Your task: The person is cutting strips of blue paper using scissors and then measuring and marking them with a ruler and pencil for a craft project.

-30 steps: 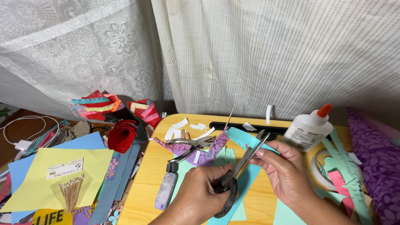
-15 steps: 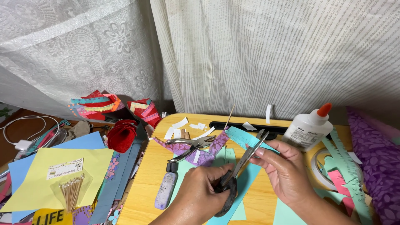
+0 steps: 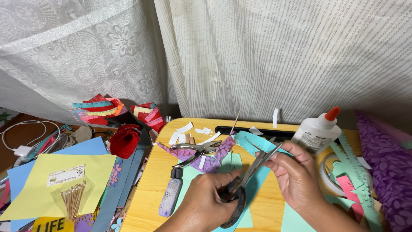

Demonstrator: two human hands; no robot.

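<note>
Your left hand (image 3: 206,195) grips scissors (image 3: 246,180), blades open at teal paper strip (image 3: 253,144) pinched in your right hand (image 3: 296,176) above wooden desk (image 3: 150,193). Strip edge partly fringed; remainder uncut. Hole punch (image 3: 195,150), glue bottle (image 3: 317,129) nearby.

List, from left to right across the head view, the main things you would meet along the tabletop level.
White charger cable → yellow paper sheet → red paper roll → hole punch → scissors → glue bottle → purple patterned paper.
</note>
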